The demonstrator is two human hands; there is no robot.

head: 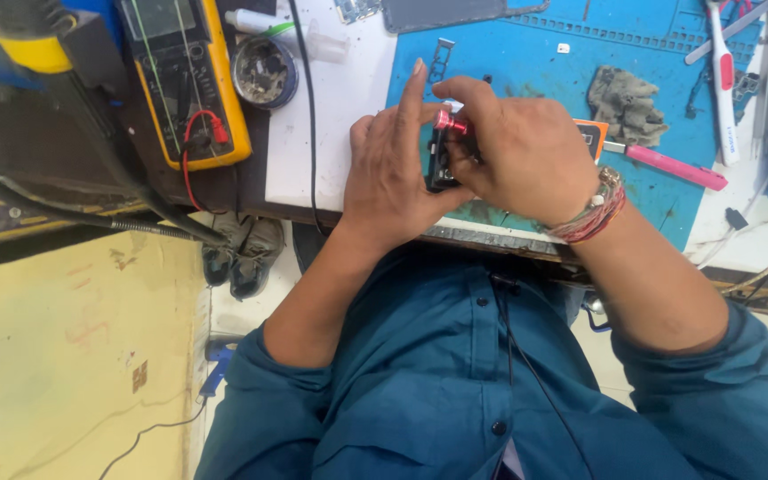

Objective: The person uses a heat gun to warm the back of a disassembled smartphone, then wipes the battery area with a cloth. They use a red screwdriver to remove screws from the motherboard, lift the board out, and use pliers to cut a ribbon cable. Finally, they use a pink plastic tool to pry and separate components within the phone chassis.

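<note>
A small dark device (440, 169) is being steadied at the near edge of the blue mat (526, 71) by the left hand (393, 173), fingers extended flat beside it. A red-handled screwdriver (451, 122) is being gripped upright over it in the closed right hand (517, 151), presumably for downward pressure. A yellow multimeter (184, 76) is lying toward the desk's left edge.
</note>
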